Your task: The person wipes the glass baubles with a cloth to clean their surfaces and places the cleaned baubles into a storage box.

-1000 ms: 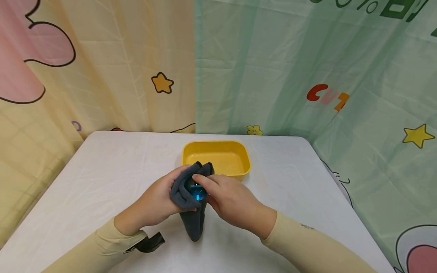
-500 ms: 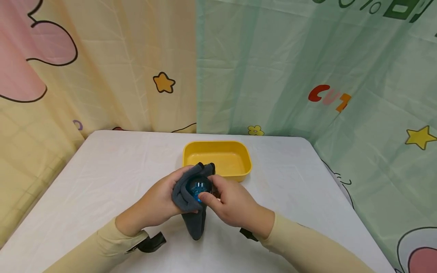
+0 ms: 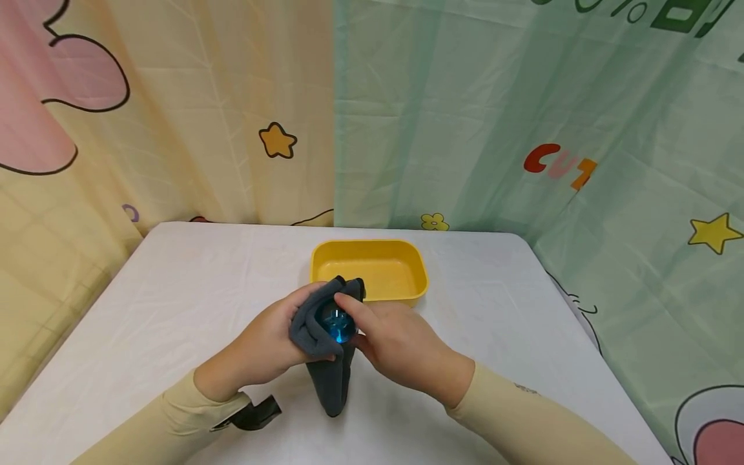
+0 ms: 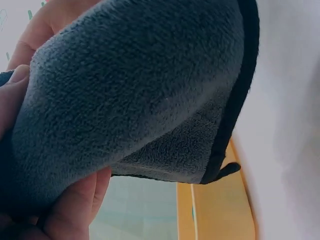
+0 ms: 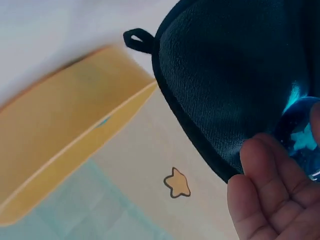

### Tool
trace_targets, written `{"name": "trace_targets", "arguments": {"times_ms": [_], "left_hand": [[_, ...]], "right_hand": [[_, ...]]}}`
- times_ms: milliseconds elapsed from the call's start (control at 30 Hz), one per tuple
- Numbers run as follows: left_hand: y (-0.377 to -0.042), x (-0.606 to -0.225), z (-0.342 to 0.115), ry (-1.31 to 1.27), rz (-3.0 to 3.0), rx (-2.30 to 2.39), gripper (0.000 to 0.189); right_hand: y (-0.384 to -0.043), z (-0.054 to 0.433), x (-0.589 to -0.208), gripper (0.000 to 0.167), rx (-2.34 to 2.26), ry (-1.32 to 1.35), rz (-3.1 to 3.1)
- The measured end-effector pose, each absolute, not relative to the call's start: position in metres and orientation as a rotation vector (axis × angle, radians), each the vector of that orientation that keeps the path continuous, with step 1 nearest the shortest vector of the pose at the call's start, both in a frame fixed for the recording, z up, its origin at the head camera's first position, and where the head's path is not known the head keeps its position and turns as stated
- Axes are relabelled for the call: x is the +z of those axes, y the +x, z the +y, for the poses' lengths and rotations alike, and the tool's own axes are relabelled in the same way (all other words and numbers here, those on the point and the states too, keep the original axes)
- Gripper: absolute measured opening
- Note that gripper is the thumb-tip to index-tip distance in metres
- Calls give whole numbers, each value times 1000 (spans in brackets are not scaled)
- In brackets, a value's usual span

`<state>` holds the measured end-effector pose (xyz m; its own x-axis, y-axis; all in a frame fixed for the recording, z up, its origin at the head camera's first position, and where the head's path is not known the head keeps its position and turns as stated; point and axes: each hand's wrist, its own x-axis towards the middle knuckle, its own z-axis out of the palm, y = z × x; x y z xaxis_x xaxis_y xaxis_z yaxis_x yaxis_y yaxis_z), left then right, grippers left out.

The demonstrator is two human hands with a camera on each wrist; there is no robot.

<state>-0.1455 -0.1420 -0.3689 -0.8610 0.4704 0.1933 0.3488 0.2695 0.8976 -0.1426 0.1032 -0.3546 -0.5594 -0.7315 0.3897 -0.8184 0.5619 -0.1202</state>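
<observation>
My left hand (image 3: 264,345) grips a dark grey towel (image 3: 330,381) with black edging, folded up round a clear blue glass-like ball (image 3: 340,328). One tail of the cloth hangs below the fingers. My right hand (image 3: 401,342) pinches the ball from the right, thumb on its upper side and fingers below. Seen from the right wrist, the shiny ball (image 5: 302,132) lies against the cloth (image 5: 225,75), partly behind curled fingers (image 5: 260,165). In the left wrist view the fuzzy towel (image 4: 135,80) covers most of the hand and hides the ball.
A yellow plastic tub (image 3: 378,274) stands just beyond both hands on the white-covered table (image 3: 174,290). Printed curtains (image 3: 436,116) hang behind and along the sides. A black strap (image 3: 256,413) sticks out from the left wrist.
The right hand has twisted back and forth on the ball: its thumb dropped to the ball's lower side half a second ago and is now at the top again. The left hand stays nearly still.
</observation>
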Motion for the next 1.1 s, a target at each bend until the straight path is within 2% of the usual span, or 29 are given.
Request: {"name": "trace_targets", "arguments": {"times_ms": [133,233,333,400,600,833,967,1100], "left_hand": [[-145,-368,-140,807,2468,1627,89],[-145,-367,-139,827,2511,1600,89],[-144,-368,-139,828,2527,1589,89],[-144,-368,-139,830,2534,1589,90],[-145,-370,-141,798,2547,1606,88],[-145,-369,-141,770,2468,1656,87],[-144,-367,-140,814,2490,1629,89],[-143,-367,-140,833,2496,1601,88]], "right_hand": [[-141,102,-353,66,785,1131,-2823],[-141,100,-355,53,1172,979,-2923],[-140,98,-358,43,1302,930,-2897],[-139,98,-358,45,1244,940,-2871],[-137,99,-353,71,789,1060,-2814],[-141,102,-357,70,422,1227,-2514],[-141,101,-354,64,757,1147,-2762],[-141,99,-355,44,1391,961,-2922]]}}
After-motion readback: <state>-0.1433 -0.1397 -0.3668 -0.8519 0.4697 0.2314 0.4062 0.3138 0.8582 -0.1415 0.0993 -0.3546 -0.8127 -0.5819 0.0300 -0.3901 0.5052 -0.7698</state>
